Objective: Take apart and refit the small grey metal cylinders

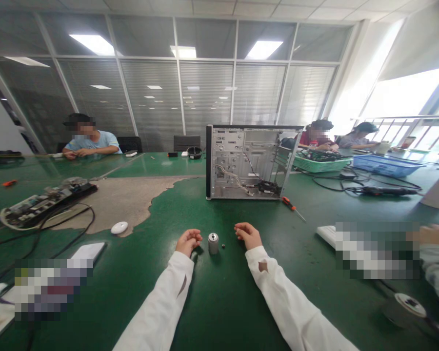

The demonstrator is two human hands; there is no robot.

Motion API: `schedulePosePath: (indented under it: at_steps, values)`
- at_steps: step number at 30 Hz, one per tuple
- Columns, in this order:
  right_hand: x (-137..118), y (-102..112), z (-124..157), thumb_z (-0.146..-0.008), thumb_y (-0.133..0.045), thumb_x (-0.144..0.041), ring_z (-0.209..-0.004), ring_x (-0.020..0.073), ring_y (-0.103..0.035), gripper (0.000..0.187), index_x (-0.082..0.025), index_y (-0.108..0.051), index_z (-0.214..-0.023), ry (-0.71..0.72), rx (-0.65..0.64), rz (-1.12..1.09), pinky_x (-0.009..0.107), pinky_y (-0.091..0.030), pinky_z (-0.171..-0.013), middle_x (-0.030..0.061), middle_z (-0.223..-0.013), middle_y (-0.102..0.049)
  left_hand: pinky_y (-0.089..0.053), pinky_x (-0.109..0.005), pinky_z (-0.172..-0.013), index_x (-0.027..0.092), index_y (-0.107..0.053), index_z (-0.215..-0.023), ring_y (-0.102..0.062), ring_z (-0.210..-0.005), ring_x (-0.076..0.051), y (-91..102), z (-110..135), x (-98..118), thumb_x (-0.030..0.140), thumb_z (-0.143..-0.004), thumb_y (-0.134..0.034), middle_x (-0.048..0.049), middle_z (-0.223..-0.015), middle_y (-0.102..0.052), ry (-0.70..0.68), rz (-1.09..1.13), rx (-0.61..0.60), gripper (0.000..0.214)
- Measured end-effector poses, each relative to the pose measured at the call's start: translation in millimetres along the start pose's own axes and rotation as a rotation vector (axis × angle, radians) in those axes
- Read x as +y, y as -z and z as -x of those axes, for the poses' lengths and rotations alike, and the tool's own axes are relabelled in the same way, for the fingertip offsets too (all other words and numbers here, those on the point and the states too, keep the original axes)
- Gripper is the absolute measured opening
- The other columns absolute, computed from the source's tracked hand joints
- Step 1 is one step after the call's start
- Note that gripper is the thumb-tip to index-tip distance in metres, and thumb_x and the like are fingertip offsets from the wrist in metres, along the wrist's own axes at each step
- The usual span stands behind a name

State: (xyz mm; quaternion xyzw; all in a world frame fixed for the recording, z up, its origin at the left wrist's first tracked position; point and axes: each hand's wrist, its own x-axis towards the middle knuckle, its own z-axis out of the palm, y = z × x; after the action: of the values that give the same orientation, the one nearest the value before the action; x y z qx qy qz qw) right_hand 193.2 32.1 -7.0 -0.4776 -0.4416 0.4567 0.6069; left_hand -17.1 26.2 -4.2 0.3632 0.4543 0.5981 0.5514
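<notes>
A small silver cylinder point(213, 244), which looks like a small electric motor, stands upright on the green tabletop between my hands. Its top has a dark part in the middle. A tiny dark round piece point(223, 246) lies just to its right. My left hand point(189, 242) is left of the cylinder, apart from it, fingers loosely bent and nothing visible in them. To the right, my right hand point(249, 236) hovers with thumb and fingers a little apart, also holding nothing that I can see.
Ahead stands an open computer case point(254, 163), with an orange-handled screwdriver point(293, 208) beside it. A white round lid point(119, 227) and a cabled circuit assembly point(47, 202) lie left. Right are green point(322, 165) and blue baskets point(388, 165), another cylinder point(404, 309) and a neighbour's arm point(437, 258).
</notes>
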Motion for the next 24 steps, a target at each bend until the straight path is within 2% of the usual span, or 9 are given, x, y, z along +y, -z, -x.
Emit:
schedulePosePath:
  at_steps: [3,5,8,12,14,19,24]
  values:
    - [-5,-13,16,-0.055,-0.049,-0.016,-0.065,0.0115,-0.051,0.022,-0.017,-0.057,-0.076,0.241,-0.106,0.273,0.022,-0.040,-0.054,0.0010,-0.071,-0.058,-0.039,-0.018,-0.048,0.012,-0.054,-0.068,-0.053,-0.055,-0.010,0.4,0,1,0.006,-0.042,-0.041,0.0012,-0.055,-0.055,0.015,-0.015,-0.027,0.030]
    - [-8,-21,25,-0.056,-0.042,-0.011,-0.065,0.0109,-0.050,0.030,-0.018,-0.055,-0.082,0.383,-0.198,0.449,0.022,-0.039,-0.052,0.0008,-0.075,-0.057,-0.039,-0.019,-0.048,0.013,-0.054,-0.068,-0.053,-0.056,-0.010,-0.4,1,2,0.006,-0.043,-0.041,0.0013,-0.055,-0.055,0.012,-0.062,-0.036,0.029]
    - [-13,-27,37,-0.052,-0.040,-0.006,-0.071,0.0122,-0.050,0.041,-0.019,-0.052,-0.089,0.453,-0.280,0.590,0.022,-0.040,-0.053,0.0017,-0.082,-0.055,-0.039,-0.019,-0.049,0.013,-0.055,-0.068,-0.053,-0.056,-0.010,-3.5,4,0,0.005,-0.043,-0.040,0.0016,-0.054,-0.056,-0.045,-0.167,-0.076,0.030]
    - [-20,-32,48,-0.057,-0.049,-0.013,-0.088,0.0162,-0.046,0.043,-0.020,-0.047,-0.100,0.562,-0.327,0.678,0.030,-0.040,-0.073,0.0043,-0.094,-0.053,-0.040,-0.021,-0.056,0.014,-0.055,-0.066,-0.053,-0.057,-0.011,-7.4,8,-2,0.001,-0.043,-0.038,0.0018,-0.056,-0.058,-0.124,-0.267,-0.201,0.031]
    - [-20,-36,51,-0.059,-0.052,-0.020,-0.090,0.0170,-0.046,0.046,-0.019,-0.044,-0.105,0.575,-0.335,0.701,0.033,-0.037,-0.079,0.0056,-0.097,-0.052,-0.040,-0.022,-0.058,0.014,-0.055,-0.062,-0.053,-0.056,-0.010,-8.0,10,0,0.001,-0.044,-0.037,0.0023,-0.055,-0.058,-0.144,-0.310,-0.241,0.029]
    - [-19,-40,59,-0.062,-0.053,-0.024,-0.087,0.0170,-0.047,0.043,-0.018,-0.045,-0.104,0.496,-0.312,0.764,0.032,-0.039,-0.078,0.0059,-0.096,-0.053,-0.040,-0.022,-0.058,0.014,-0.055,-0.056,-0.052,-0.052,-0.010,-7.9,15,5,0.002,-0.047,-0.037,0.0023,-0.049,-0.058,-0.153,-0.400,-0.300,0.023]
    - [-34,-16,91,-0.064,-0.050,-0.024,-0.084,0.0158,-0.049,0.040,-0.019,-0.044,-0.103,0.463,-0.364,0.762,0.029,-0.042,-0.071,0.0058,-0.095,-0.052,-0.041,-0.023,-0.059,0.014,-0.056,-0.059,-0.055,-0.056,-0.011,-6.6,17,6,0.002,-0.046,-0.036,0.0016,-0.052,-0.060,-0.114,-0.348,-0.288,0.026]
